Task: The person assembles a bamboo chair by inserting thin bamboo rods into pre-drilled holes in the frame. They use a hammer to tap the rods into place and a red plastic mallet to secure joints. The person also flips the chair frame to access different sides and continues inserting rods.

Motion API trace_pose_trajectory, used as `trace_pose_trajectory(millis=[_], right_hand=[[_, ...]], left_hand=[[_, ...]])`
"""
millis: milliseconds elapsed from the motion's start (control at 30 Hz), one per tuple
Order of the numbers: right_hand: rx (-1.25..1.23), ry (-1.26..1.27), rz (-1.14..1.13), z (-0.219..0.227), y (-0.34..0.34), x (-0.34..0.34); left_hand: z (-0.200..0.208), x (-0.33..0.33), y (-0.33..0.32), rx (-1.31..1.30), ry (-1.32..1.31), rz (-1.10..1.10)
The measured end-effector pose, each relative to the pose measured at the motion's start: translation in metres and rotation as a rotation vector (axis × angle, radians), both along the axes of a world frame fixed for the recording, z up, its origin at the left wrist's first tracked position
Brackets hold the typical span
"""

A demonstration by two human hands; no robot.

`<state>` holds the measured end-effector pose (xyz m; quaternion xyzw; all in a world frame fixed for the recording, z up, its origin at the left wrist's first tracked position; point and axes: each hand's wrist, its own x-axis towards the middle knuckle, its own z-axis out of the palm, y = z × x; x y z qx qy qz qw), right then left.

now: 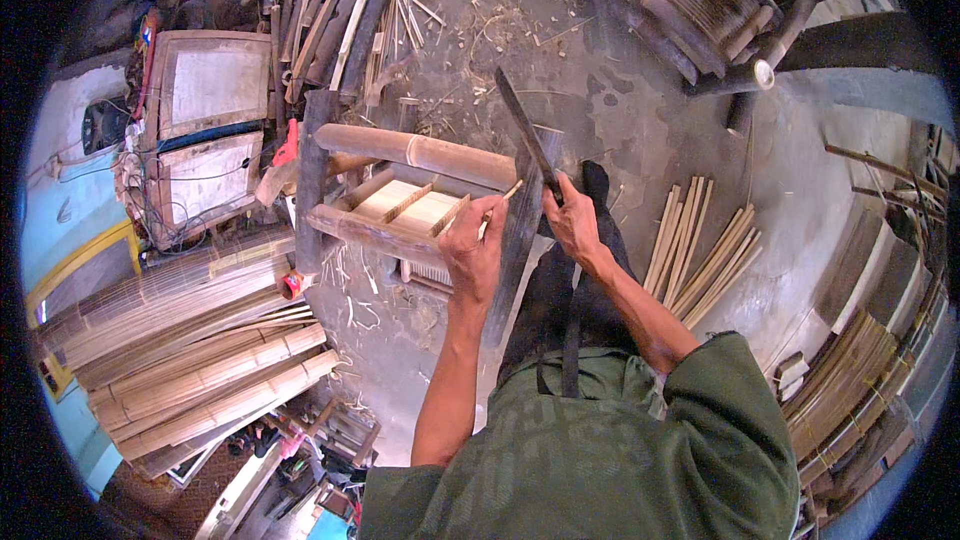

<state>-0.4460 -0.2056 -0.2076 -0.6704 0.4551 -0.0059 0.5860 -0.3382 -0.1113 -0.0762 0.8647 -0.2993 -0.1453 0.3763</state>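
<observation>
In my right hand (573, 220) is the handle of a long dark-bladed knife (522, 120), its blade slanting up and to the left. My left hand (472, 252) pinches a thin bamboo stick (513, 190), whose tip pokes out close to the knife. Just left of that hand stands a low bamboo frame (420, 152) with round poles along its far and near sides. Pale bamboo slats (405, 202) lie inside it, split by thin crosspieces. Whether the blade touches the stick I cannot tell.
Split bamboo strips (690, 240) lie on the floor to the right. Rolled bamboo blinds (220, 370) are stacked at the left. Dark bamboo poles (335, 30) lean at the far left, and a dark slatted bamboo seat (690, 0) stands far right. A red-handled saw (285, 152) is beside the frame.
</observation>
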Motion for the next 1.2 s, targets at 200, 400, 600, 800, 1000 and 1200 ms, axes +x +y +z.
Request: trace_pose_trajectory(millis=[200, 400, 600, 800, 1000, 1200], right_hand=[[-0.072, 0.115, 0.184, -0.037, 0.021, -0.009], [0.049, -0.107, -0.226, -0.003, -0.018, 0.009], [0.028, -0.052, 0.084, -0.056, 0.023, -0.019], [0.028, -0.019, -0.032, -0.032, 0.022, -0.014], [0.245, 0.048, 0.008, -0.028, 0.006, -0.029], [-0.184, -0.030, -0.017, 0.016, -0.008, -0.088]], left_hand=[[-0.015, 0.001, 0.019, -0.041, 0.017, 0.048], [-0.037, 0.000, 0.063, -0.190, 0.005, 0.129], [-0.043, 0.000, 0.074, -0.245, 0.031, 0.203], [-0.051, -0.001, 0.094, -0.211, 0.148, 0.271], [-0.064, 0.003, 0.098, -0.385, 0.281, 0.429], [-0.098, 0.020, 0.026, -0.175, -0.030, 0.238]])
